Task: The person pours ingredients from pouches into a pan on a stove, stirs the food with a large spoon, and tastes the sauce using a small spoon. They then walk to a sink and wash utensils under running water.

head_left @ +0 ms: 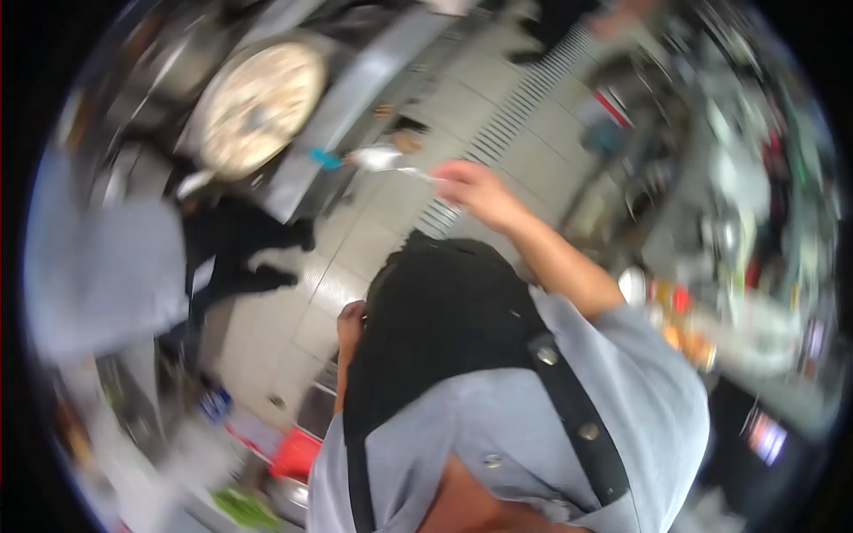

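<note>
My right hand is stretched out ahead of me over the floor, its fingers pinched together. A pale, thin strip runs from the fingertips to a blurred white thing beside the metal counter's edge; I cannot tell its kind. My left hand hangs low by the side of my black apron. Its fingers are mostly hidden and blurred, and no held thing shows there.
A large round pan with pale contents sits on the metal counter at upper left. A person in grey and black stands at left. A floor drain grate crosses the tiles. Cluttered shelves line the right.
</note>
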### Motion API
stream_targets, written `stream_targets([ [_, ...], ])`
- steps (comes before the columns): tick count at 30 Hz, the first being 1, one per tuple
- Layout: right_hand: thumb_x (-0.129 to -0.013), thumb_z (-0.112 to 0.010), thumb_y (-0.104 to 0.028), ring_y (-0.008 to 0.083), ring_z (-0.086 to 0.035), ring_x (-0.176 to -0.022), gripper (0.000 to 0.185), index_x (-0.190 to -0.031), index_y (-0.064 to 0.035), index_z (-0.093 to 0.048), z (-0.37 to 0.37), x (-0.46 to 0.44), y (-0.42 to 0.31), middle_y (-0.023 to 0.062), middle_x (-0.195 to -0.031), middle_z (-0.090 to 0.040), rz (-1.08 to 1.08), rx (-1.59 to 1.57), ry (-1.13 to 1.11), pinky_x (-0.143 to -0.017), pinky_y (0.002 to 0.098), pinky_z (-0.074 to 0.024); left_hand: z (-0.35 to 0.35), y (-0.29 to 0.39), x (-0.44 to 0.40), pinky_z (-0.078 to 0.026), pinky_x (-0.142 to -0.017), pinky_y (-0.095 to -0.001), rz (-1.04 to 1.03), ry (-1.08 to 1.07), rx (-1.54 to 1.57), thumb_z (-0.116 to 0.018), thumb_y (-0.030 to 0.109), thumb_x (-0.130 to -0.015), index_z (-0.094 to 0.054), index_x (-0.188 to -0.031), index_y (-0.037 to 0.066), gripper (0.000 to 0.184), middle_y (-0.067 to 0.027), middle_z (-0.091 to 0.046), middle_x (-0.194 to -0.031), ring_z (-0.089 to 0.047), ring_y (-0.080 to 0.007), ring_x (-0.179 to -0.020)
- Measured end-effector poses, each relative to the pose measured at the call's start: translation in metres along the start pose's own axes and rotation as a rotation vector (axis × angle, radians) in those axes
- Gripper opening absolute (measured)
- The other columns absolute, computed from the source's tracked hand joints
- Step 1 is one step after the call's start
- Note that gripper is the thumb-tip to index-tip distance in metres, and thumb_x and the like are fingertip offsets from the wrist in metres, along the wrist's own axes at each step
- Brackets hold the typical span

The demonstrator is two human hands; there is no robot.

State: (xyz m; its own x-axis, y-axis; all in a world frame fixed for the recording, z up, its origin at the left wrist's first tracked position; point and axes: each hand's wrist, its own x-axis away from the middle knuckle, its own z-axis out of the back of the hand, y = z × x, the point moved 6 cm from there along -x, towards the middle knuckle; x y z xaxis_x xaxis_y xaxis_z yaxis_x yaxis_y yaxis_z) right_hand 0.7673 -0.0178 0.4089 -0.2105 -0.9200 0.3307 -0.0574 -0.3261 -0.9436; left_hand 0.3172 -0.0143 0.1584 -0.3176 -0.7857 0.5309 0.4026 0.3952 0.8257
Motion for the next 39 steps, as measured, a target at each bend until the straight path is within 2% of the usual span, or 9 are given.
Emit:
stream_targets([
  [4,-0.096,-0.061,-0.011,0.0104,-0.063,-0.083,0.028,-0.123,-0.005,-0.067,-0.044,0.007,-0.019,0.003,-0.094,-0.068,0.12,0.02,0.001,-0.074,0.0289,-0.0547,0.023,-0.008,-0.039,-0.054,-0.083,-0.0372,0.285,-0.153,-0.327,-0.057,0.021,-0.101,-0.071,-0.11,0.001,0.026,-0.0103,-0.073,-0.092,-0.068,-0.0199,-0.092],
  [17,-0.099,-0.059,-0.007,0.0114,-0.065,-0.097,0.031,-0.13,-0.0055,-0.06,-0.039,0.143,0.054,0.0053,-0.11,-0.071,-0.088,-0.327,0.539,-0.084,0.0267,-0.0543,0.105,0.002,-0.16,-0.051,-0.073,-0.0455,0.02,-0.468,-0.8,-0.059,0.026,-0.096,-0.068,-0.086,0.005,0.025,-0.0146,-0.069,-0.083,-0.064,-0.0278,-0.08],
  [20,-0.101,-0.059,-0.005,0.011,-0.064,-0.097,0.031,-0.131,-0.0007,-0.059,-0.038,0.129,0.059,0.0089,-0.109,-0.071,-0.068,-0.36,0.415,-0.082,0.0262,-0.0528,0.074,-0.028,-0.157,-0.055,-0.083,-0.038,-0.415,-0.385,-0.803,-0.067,0.027,-0.089,-0.073,-0.099,0.003,0.027,-0.0147,-0.074,-0.093,-0.07,-0.0269,-0.09],
  [24,-0.1,-0.059,-0.001,0.0104,-0.059,-0.084,0.027,-0.127,0.0003,-0.062,-0.043,0.09,0.048,0.0078,-0.102,-0.072,-0.126,-0.28,0.158,-0.077,0.0259,-0.0495,0.006,0.065,-0.065,-0.054,-0.089,-0.0373,0.08,-0.242,-0.492,-0.069,0.03,-0.09,-0.072,-0.104,0.004,0.029,-0.0135,-0.074,-0.101,-0.07,-0.027,-0.098],
  [27,-0.1,-0.058,-0.001,0.0095,-0.058,-0.083,0.024,-0.123,-0.0003,-0.064,-0.054,0.05,0.029,0.0059,-0.099,-0.071,-0.135,-0.174,-0.095,-0.077,0.0252,-0.049,-0.001,0.073,-0.009,-0.053,-0.09,-0.0383,-0.005,-0.121,-0.373,-0.069,0.03,-0.09,-0.072,-0.105,0.004,0.03,-0.0141,-0.074,-0.102,-0.07,-0.0291,-0.099],
  [32,-0.1,-0.056,-0.001,0.009,-0.06,-0.083,0.024,-0.123,-0.0011,-0.065,-0.094,0.003,0.01,0.0035,-0.095,-0.07,-0.061,-0.045,-0.349,-0.075,0.0243,-0.0492,0.03,-0.039,0.104,-0.053,-0.09,-0.0413,0.171,0.202,-0.388,-0.066,0.029,-0.093,-0.073,-0.105,0.006,0.027,-0.0181,-0.072,-0.107,-0.069,-0.0361,-0.1],
  [34,-0.101,-0.056,-0.002,0.0084,-0.061,-0.082,0.024,-0.123,-0.0012,-0.065,-0.12,-0.01,-0.002,0.0026,-0.094,-0.07,-0.019,-0.012,-0.385,-0.073,0.0238,-0.0492,0.034,-0.174,0.146,-0.054,-0.092,-0.0436,-0.215,0.105,-0.867,-0.062,0.03,-0.094,-0.074,-0.11,0.012,0.027,-0.0194,-0.07,-0.111,-0.068,-0.0367,-0.103],
  [36,-0.101,-0.056,-0.004,0.0074,-0.058,-0.078,0.024,-0.123,-0.0009,-0.065,-0.145,-0.027,-0.019,0.0017,-0.093,-0.069,0.028,0.028,-0.377,-0.07,0.0235,-0.0484,0.038,-0.233,0.204,-0.054,-0.094,-0.0445,0.242,0.11,-0.826,-0.061,0.03,-0.094,-0.074,-0.113,0.018,0.026,-0.0172,-0.071,-0.114,-0.067,-0.0348,-0.107],
  [39,-0.101,-0.057,-0.007,0.0079,-0.054,-0.071,0.024,-0.124,-0.0016,-0.066,-0.179,-0.073,-0.057,0.0028,-0.092,-0.069,0.194,0.169,-0.272,-0.065,0.0239,-0.0463,0.018,-0.298,0.272,-0.055,-0.087,-0.0455,0.3,0.092,-0.861,-0.062,0.031,-0.092,-0.072,-0.104,0.016,0.021,-0.0154,-0.072,-0.111,-0.069,-0.0336,-0.102],
])
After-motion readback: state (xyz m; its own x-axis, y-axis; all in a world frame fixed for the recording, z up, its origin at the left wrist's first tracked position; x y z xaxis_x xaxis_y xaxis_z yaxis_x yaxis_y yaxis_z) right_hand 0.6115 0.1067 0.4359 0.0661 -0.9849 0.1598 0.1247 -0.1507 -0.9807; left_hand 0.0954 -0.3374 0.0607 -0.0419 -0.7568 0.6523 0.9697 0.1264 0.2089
